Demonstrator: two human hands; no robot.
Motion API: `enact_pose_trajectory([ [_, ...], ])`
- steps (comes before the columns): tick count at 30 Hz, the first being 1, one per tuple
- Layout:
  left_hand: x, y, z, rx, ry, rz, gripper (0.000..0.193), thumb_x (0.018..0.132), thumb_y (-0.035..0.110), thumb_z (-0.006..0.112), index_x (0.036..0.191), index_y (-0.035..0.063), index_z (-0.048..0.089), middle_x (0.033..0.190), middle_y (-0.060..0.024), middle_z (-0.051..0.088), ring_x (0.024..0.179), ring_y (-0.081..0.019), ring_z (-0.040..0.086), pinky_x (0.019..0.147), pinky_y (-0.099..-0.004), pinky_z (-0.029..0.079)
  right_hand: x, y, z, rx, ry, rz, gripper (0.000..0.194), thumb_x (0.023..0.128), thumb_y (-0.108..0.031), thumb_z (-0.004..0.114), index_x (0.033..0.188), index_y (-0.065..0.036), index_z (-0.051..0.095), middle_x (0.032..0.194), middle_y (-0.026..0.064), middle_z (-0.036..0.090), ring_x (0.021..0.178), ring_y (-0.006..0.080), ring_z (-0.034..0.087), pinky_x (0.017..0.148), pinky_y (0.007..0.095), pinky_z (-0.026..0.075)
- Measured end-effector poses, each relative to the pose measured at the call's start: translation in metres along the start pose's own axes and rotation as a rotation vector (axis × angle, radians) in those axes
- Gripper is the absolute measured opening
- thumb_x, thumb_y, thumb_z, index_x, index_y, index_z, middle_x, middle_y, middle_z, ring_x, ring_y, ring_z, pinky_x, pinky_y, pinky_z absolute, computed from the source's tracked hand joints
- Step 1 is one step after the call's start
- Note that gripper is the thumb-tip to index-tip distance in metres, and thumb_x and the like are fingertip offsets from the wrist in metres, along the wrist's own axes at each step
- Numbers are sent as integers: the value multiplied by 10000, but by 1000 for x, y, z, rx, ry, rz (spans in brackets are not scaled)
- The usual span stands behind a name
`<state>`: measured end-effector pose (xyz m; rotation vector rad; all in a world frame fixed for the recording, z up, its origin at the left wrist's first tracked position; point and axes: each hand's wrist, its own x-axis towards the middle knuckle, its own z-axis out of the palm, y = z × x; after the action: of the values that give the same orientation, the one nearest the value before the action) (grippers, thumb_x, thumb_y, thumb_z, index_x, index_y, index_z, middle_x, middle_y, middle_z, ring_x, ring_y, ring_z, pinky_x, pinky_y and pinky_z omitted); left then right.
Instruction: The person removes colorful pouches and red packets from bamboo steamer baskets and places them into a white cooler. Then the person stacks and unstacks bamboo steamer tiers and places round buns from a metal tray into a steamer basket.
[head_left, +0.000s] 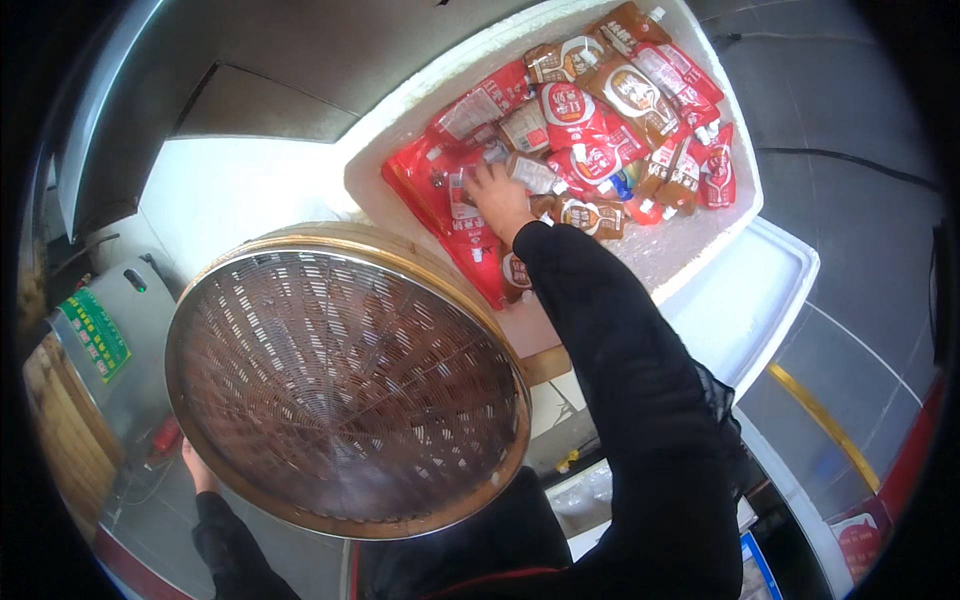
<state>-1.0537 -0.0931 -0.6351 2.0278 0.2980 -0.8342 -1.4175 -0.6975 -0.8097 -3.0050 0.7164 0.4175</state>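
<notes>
My left hand grips the lower left rim of a large round bamboo steamer basket, partly hidden behind it. The basket is tilted towards me, with a metal-edged rim and a brown woven face with light showing through its gaps. My right hand reaches into a white foam box. Its fingers rest among spouted drink pouches, beside a brown pouch lying label side up and over a large red bag. Whether the fingers close on anything cannot be told. Red pouches and brown pouches lie heaped together there.
A white foam lid lies beside the box on the right. Stainless steel equipment stands at the back left. A metal panel with a green label is at the left. Grey floor tiles bear a dark cable.
</notes>
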Motion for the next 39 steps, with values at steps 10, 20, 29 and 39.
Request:
enact_pose_trajectory([
  [10, 1, 5, -3, 17, 63, -11, 207, 929, 184, 471, 998, 34, 596, 871, -24, 611, 736, -123, 581, 642, -243, 477, -5, 45, -28, 244, 95, 17, 207, 715, -171, 610, 873, -67, 526, 714, 149, 633, 614, 304, 634, 510, 400, 497],
  [20, -14, 17, -11, 42, 32, 9, 205, 921, 196, 486, 954, 31, 604, 852, -29, 623, 723, -136, 593, 646, -266, 491, 4, 196, -180, 533, 754, 668, 345, 756, -318, 669, 839, 8, 595, 743, 201, 628, 717, 325, 633, 660, 406, 488],
  [29, -6, 22, 11, -67, -16, -33, 239, 921, 174, 455, 1023, 4, 588, 919, -52, 623, 788, -159, 599, 712, -288, 495, 40, 210, -96, -209, 508, 388, 679, 769, -450, 613, 1323, -120, 400, 1374, 157, 357, 1242, 337, 342, 955, 546, 289],
  [39, 1, 7, -15, 33, -6, 18, 249, 931, 187, 451, 1058, 18, 582, 972, -41, 616, 828, -148, 587, 745, -279, 480, -9, 143, -87, 69, 493, 345, 232, 785, -257, 589, 916, -65, 578, 965, 151, 593, 965, 311, 553, 818, 494, 406],
])
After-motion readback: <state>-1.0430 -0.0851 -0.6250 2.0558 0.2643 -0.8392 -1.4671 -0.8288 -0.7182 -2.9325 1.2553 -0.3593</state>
